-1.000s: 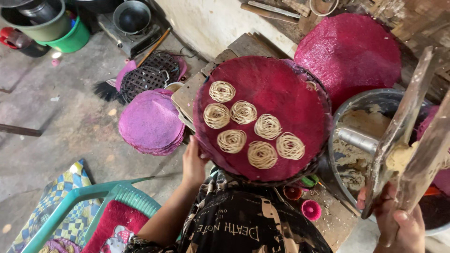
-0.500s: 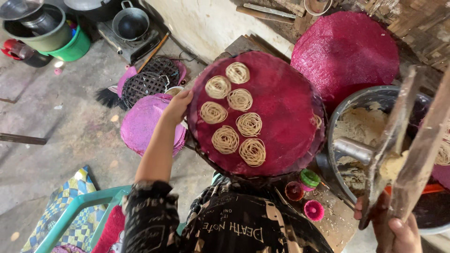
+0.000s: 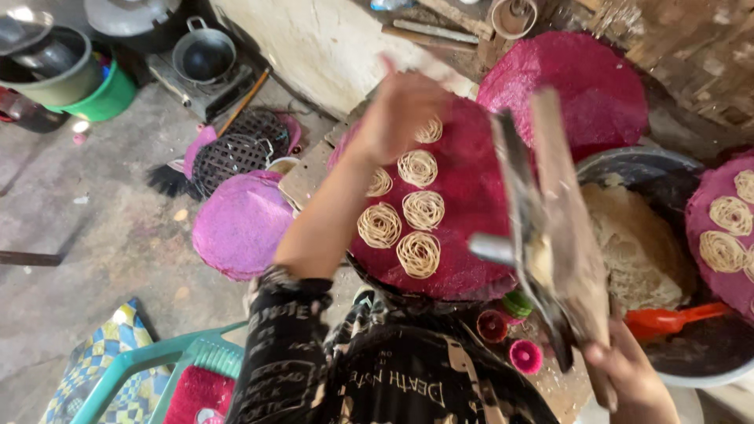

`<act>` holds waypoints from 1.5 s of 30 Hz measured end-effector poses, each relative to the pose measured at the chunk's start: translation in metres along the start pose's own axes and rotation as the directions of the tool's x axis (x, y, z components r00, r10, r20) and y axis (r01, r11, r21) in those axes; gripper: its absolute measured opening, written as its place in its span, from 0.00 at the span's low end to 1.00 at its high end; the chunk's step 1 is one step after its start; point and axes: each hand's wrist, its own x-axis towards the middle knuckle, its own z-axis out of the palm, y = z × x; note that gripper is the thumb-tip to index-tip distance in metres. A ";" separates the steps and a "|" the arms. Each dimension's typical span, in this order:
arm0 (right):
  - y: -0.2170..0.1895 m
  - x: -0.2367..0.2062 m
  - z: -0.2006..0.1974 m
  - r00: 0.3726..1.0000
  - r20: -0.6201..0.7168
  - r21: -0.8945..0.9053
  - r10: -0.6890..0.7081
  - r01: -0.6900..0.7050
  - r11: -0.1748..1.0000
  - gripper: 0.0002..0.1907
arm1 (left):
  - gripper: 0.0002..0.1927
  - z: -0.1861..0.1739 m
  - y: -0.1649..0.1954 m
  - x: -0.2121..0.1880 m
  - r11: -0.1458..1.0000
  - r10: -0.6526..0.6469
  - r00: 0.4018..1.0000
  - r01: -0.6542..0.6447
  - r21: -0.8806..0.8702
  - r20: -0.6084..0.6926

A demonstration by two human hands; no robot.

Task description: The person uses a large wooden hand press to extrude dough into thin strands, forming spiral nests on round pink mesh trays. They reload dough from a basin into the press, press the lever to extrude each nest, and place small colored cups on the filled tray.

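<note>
Crimson woven plastic makes up the round mat (image 3: pixel 471 204) at the centre of the frame, carrying six pale coiled noodle nests (image 3: pixel 418 254); one nest near the mat's upper edge is half hidden. The left hand (image 3: pixel 404 114) sits over that upper edge, blurred, its fingers curled together, though whether they pinch the mat's rim cannot be told. The right hand (image 3: pixel 628 377), at the lower right, is cut off by the frame's bottom edge; its fingers wrap tightly around the long wooden handles of a metal press (image 3: pixel 550 228), which cross in front of the mat's right side. Behind the press, a large grey basin (image 3: pixel 667 169) holds pale dough (image 3: pixel 636 243), partly covered. A second crimson mat (image 3: pixel 577 86) lies at upper right. A paler pink mat (image 3: pixel 239 224) rests on the floor at left, beside a black basket (image 3: pixel 232 153).
</note>
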 end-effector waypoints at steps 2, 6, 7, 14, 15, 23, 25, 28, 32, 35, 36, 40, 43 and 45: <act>-0.017 0.014 0.008 0.976 0.218 0.028 -0.002 -0.004 1.000 0.45 | 0.54 0.042 -0.009 0.008 0.969 0.015 0.957 0.058 -0.241 0.290; -0.044 0.030 0.004 0.864 0.502 0.095 -0.031 -0.019 0.995 0.43 | 0.51 0.090 -0.016 0.019 0.878 0.086 0.900 0.135 -0.460 0.428; -0.048 0.030 0.000 0.871 0.491 0.068 -0.005 -0.032 0.997 0.43 | 0.50 0.094 -0.020 0.020 0.857 0.083 0.906 0.148 -0.493 0.416; -0.018 0.059 -0.027 0.917 0.193 -0.123 0.350 -0.331 0.936 0.37 | 0.46 0.051 -0.088 0.029 0.759 -0.036 0.986 0.132 -0.637 0.161; -0.011 0.065 -0.030 0.908 0.160 -0.145 0.387 -0.366 0.919 0.37 | 0.45 0.041 -0.097 0.030 0.765 0.022 0.983 0.102 -0.636 0.184; 0.003 0.036 -0.062 0.940 0.008 -0.405 0.340 -0.308 0.861 0.31 | 0.39 0.043 -0.110 0.013 0.785 0.100 0.980 0.027 -0.618 0.170; -0.006 0.036 -0.073 0.940 -0.049 -0.373 0.339 -0.332 0.867 0.30 | 0.38 0.059 -0.102 0.012 0.790 0.135 0.978 -0.009 -0.613 0.159; -0.010 0.042 -0.073 0.949 -0.066 -0.409 0.307 -0.306 0.859 0.29 | 0.39 0.064 -0.071 0.022 0.800 0.194 0.964 -0.047 -0.598 0.184; -0.004 0.027 -0.055 0.964 -0.001 -0.377 0.267 -0.247 0.893 0.24 | 0.37 0.071 -0.054 0.003 0.813 0.271 0.920 -0.061 -0.580 0.283; -0.016 0.009 -0.052 0.967 -0.044 -0.413 0.252 -0.247 0.877 0.21 | 0.36 0.087 -0.063 -0.010 0.785 0.205 0.943 0.000 -0.620 0.260; -0.022 0.008 -0.053 0.968 -0.069 -0.459 0.241 -0.245 0.854 0.20 | 0.36 0.091 -0.065 -0.009 0.779 0.181 0.955 0.006 -0.627 0.234; -0.033 0.027 -0.047 0.971 -0.168 -0.572 0.173 -0.239 0.784 0.19 | 0.37 0.088 -0.055 0.005 0.767 0.187 0.965 -0.027 -0.641 0.183; -0.018 0.039 -0.027 0.985 -0.101 -0.565 0.142 -0.175 0.807 0.19 | 0.39 0.072 -0.041 0.005 0.820 0.297 0.911 -0.089 -0.566 0.286; -0.005 0.037 -0.017 0.991 -0.037 -0.502 0.132 -0.133 0.855 0.20 | 0.38 0.064 -0.044 -0.008 0.850 0.257 0.936 -0.102 -0.516 0.238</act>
